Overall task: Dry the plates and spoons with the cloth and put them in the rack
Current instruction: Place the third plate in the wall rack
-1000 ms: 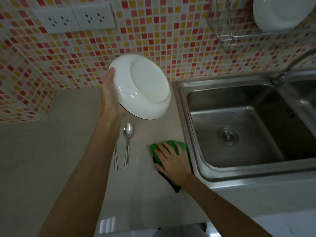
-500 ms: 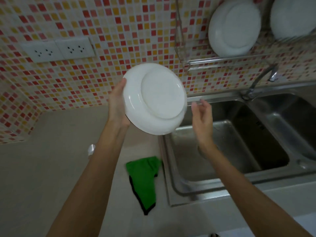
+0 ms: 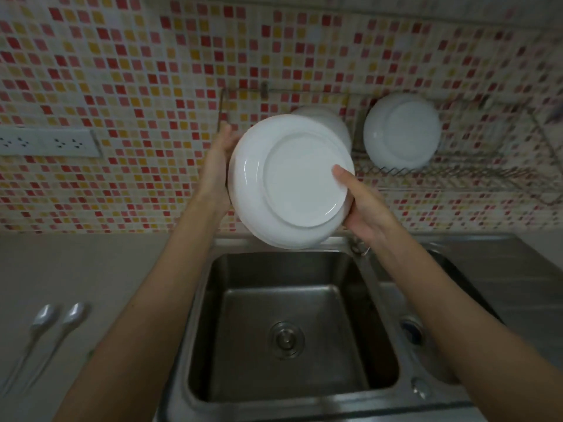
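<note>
Plate (image 3: 291,181): glazed, breakable, probably slippery.
Hands: left (image 3: 216,166) gripping at nine o'clock, right (image 3: 362,205) at four.

White plates (image 3: 292,181), silver spoons (image 3: 42,318), red-and-yellow mosaic wall tiles (image 3: 137,71), grey steel sink (image 3: 286,330).

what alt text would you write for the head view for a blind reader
The left hand and right hand hold a white plate, underside to the camera, up before a wire rack on the tiled wall that holds two other plates. Below is a steel sink; two spoons lie on the counter at left.
</note>
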